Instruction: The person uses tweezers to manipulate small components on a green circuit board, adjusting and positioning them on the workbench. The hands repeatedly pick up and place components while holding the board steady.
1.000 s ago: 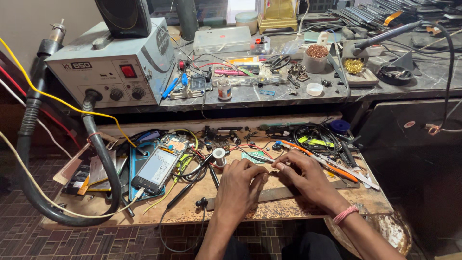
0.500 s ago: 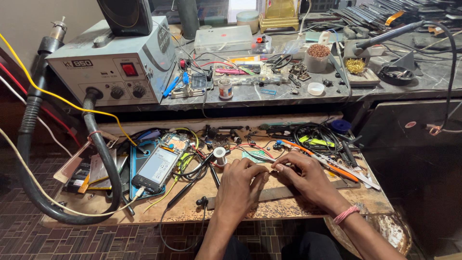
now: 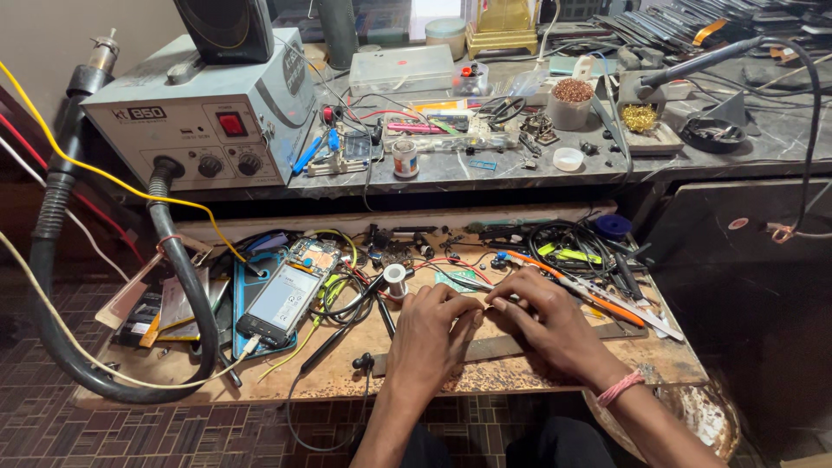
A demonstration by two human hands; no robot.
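Observation:
My left hand (image 3: 431, 334) and my right hand (image 3: 548, 322) rest on a low wooden workboard (image 3: 485, 373), fingertips meeting over a very small part (image 3: 485, 303) that I pinch between them; it is too small to identify. A small green circuit board (image 3: 458, 279) lies just beyond my fingers. An opened phone (image 3: 286, 295) with its board exposed lies to the left of my left hand. A spool of solder wire (image 3: 395, 277) stands between the phone and my hands. A pink band circles my right wrist.
A grey hot-air rework station (image 3: 208, 113) sits on the stone counter (image 3: 485, 178) at the left, its thick black hose (image 3: 182, 286) looping over the board. Orange-handled tools (image 3: 576, 290), tweezers and tangled cables lie to the right. Jars, a soldering iron stand (image 3: 646, 117) and clutter fill the counter.

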